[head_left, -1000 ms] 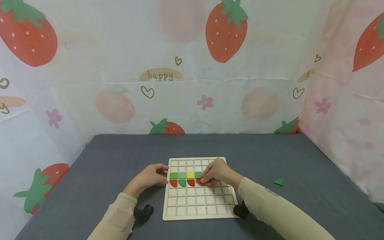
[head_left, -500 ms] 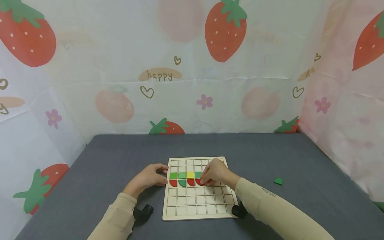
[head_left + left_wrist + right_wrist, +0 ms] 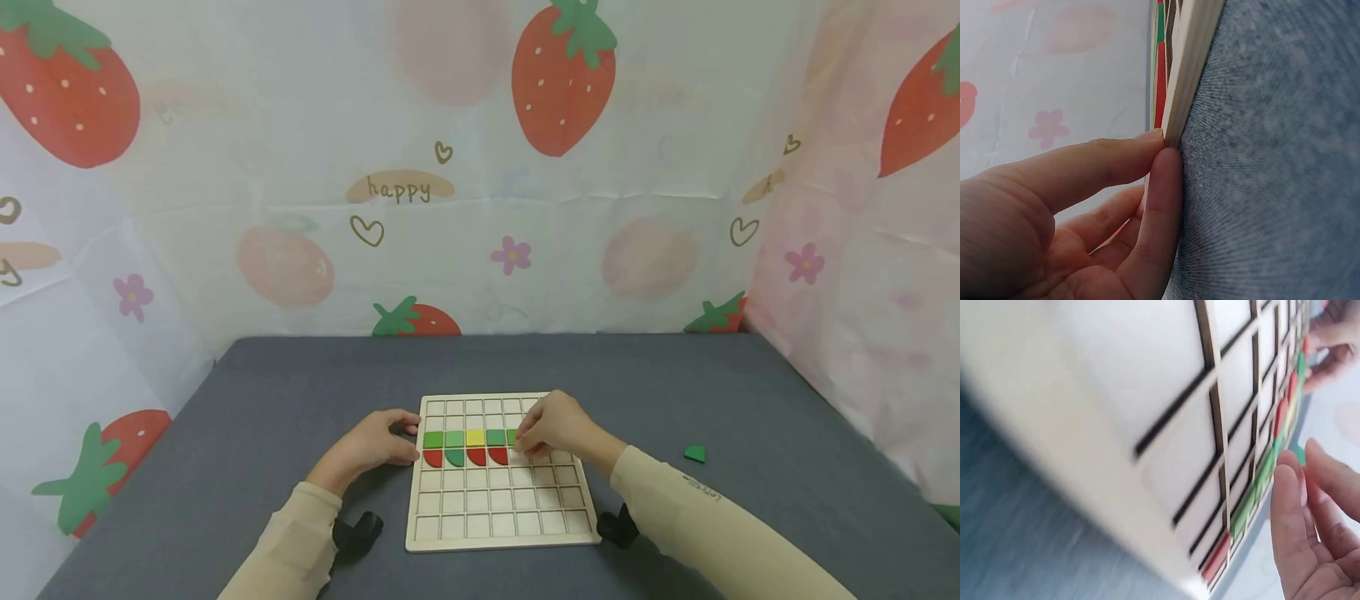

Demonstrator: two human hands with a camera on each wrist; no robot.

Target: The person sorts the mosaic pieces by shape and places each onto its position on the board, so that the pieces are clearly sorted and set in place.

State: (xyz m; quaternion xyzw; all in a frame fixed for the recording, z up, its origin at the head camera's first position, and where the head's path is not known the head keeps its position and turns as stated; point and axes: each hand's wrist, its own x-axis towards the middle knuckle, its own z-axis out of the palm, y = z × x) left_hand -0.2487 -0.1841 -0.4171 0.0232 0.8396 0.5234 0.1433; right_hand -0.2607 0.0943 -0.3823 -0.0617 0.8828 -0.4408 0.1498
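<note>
A pale wooden grid board lies on the table. Across it runs a row of square tiles, among them a yellow tile, green ones and, in the right wrist view, a red tile. Below them sit quarter-round pieces, red except for a green one. My left hand grips the board's left edge, thumb and fingertips at the rim in the left wrist view. My right hand hovers just right of the last red quarter-round piece; its thumb and forefinger stand apart with nothing between them.
One loose green quarter-round piece lies on the dark grey tabletop, right of the board. A strawberry-print curtain hangs behind and at both sides. Black wrist cameras sit under my forearms.
My right hand let go of the last red quarter-round piece, now lying flat in its cell, and moved slightly right, uncovering part of another green tile. My left hand stays at the board's edge.
</note>
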